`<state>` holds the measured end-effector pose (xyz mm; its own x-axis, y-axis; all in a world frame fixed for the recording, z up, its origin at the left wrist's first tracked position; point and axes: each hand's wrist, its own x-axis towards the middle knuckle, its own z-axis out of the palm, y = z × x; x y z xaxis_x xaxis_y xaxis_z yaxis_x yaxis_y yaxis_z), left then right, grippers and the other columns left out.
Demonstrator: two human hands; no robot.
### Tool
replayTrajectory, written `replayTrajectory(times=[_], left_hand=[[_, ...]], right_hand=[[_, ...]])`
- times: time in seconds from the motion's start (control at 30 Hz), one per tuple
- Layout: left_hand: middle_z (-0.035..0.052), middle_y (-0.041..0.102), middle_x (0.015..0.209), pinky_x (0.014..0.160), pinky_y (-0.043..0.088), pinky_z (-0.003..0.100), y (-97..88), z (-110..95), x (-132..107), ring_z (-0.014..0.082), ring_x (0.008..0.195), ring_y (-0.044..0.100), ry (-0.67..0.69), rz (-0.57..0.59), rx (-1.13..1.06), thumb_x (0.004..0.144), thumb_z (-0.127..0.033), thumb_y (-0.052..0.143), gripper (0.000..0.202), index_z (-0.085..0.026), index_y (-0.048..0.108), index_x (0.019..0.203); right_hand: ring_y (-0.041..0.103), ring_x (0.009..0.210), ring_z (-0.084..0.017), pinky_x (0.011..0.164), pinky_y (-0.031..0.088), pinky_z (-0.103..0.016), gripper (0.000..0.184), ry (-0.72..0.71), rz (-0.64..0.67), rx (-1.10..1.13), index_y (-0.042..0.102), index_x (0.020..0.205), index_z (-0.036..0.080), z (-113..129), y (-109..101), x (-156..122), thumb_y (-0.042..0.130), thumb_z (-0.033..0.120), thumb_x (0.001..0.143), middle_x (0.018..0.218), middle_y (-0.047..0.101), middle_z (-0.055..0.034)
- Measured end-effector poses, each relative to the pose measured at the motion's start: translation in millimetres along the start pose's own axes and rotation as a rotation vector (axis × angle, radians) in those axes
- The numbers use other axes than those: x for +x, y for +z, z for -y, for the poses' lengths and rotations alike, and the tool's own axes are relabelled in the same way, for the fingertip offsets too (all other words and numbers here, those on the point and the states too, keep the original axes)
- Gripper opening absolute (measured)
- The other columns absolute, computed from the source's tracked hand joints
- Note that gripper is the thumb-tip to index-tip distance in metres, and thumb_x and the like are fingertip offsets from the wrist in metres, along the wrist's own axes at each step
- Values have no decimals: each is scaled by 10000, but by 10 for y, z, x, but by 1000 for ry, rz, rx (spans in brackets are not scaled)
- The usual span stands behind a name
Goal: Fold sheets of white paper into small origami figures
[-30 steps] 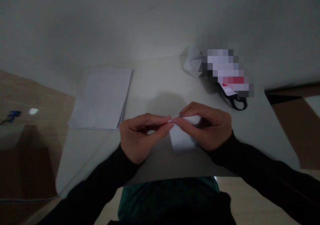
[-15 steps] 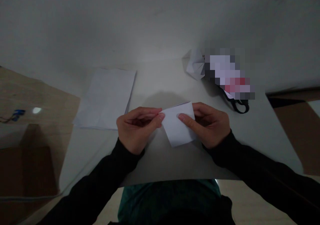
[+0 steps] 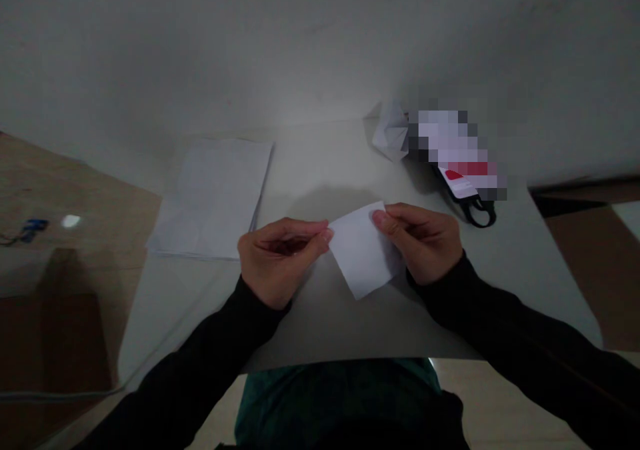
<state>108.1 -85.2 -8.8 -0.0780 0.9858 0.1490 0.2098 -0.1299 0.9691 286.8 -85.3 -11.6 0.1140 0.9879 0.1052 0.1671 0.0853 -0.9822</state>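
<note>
Head view: left hand (image 3: 281,262), right hand (image 3: 424,243) pinch one sheet (image 3: 363,251); one paper stack (image 3: 213,200).

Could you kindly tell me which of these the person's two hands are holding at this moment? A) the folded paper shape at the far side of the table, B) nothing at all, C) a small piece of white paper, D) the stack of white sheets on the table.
C. The left hand and the right hand grip opposite edges of the small piece of white paper between them.

Indoor desk setup, home or office not distinguishable, white tabletop (image 3: 320,163), paper stack (image 3: 213,200) and folded paper piece (image 3: 391,130) laid out on it.
</note>
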Motion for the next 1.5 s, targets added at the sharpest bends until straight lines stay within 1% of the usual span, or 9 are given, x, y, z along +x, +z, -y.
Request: replayTrajectory(times=[0.23,0.4,0.5,0.63,0.83,1.07,1.17,1.33,1.5], left_hand=[[8,702,698,547,546,201,-5,-12,-26,102,580,636,72,72,90,665,-197,736,69,-174,695,715],[-20,629,618,440,425,160,41,-31,-8,56,469,521,94,248,196,751,-254,660,162,-151,663,877],[-21,637,614,448,394,160,80,-77,-19,48,464,509,138,328,294,787,-318,631,166,-157,671,793],[-30,611,566,425,382,168,135,-102,-70,62,451,506,94,280,251,771,-370,650,214,-156,661,771],[42,708,851,696,514,233,242,-66,-137,137,768,653,93,408,98,854,-326,551,234,-157,676,958],[-7,576,506,450,389,191,273,-60,-151,78,449,508,187,331,220,862,-340,534,321,-127,652,653],[-20,541,477,442,356,194,249,-61,-126,69,428,479,241,295,299,866,-323,531,323,-131,648,634],[-48,425,398,403,281,200,197,-63,-51,52,367,407,324,173,383,857,-310,547,407,-136,549,489],[-49,426,407,415,300,201,148,-61,6,52,379,412,355,91,443,847,-306,559,415,-142,499,470]], right_hand=[[621,570,-105,513,469,-218,73,-21,-77,-4,733,763,208,25,0,-24,681,254,742,689,721,-11],[660,618,-126,558,520,-236,70,-102,-24,-67,731,785,212,39,28,-106,666,221,759,734,733,-10],[672,657,-127,589,538,-237,85,-147,-17,-66,728,804,221,59,57,-156,654,198,770,769,737,-2],[676,659,-127,574,540,-236,83,-183,-117,-22,719,806,226,93,71,-180,659,183,768,771,736,-1],[692,648,-153,563,558,-262,57,-136,-150,227,701,816,232,63,88,-162,668,223,769,732,734,-9],[684,650,-155,619,570,-302,65,-17,-23,428,678,833,223,19,116,-137,661,256,779,713,724,-13],[670,689,-137,642,552,-281,157,68,34,429,662,873,203,36,131,-109,700,269,736,763,717,-16],[501,454,-60,410,416,-184,278,216,184,252,622,638,167,35,136,-105,664,423,737,523,575,37],[548,386,-96,336,422,-196,330,310,346,203,616,668,157,-12,152,-176,667,481,714,499,620,12]])
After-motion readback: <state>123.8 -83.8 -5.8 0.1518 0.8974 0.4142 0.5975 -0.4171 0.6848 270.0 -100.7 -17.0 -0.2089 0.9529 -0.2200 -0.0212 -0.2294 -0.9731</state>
